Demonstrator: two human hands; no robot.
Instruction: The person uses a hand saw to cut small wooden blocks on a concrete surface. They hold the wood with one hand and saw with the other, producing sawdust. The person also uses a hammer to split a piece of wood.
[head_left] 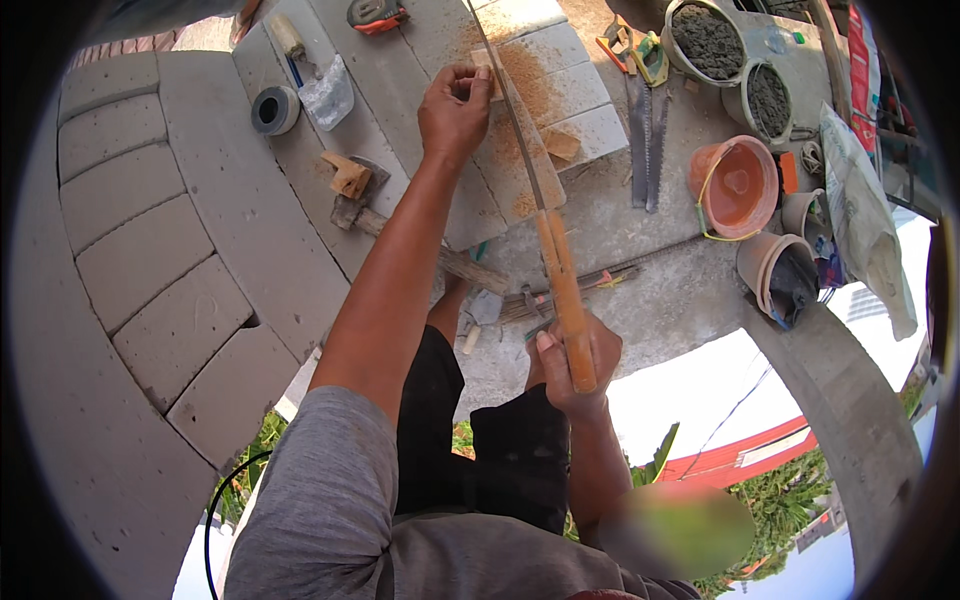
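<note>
My right hand point(585, 360) is wrapped round the long wooden handle point(562, 290) of a saw. Its narrow blade point(512, 105), seen nearly edge-on, points away and runs past the top of the picture. My left hand point(455, 112), fingers bent, holds a small piece of wood point(483, 62) against the pale blocks point(468, 195), just left of the blade. Sawdust point(532, 78) is scattered around the blade, mostly to its right. An offcut of wood point(562, 145) lies on the white blocks to the right.
A tape measure point(376, 14), tape roll point(274, 110), plastic bag point(328, 95) and wooden-handled hammer point(360, 215) lie to the left. At the right are two handsaws point(648, 145), mortar buckets point(708, 75) and an orange bucket point(705, 165). A block wall point(145, 245) curves along the far left.
</note>
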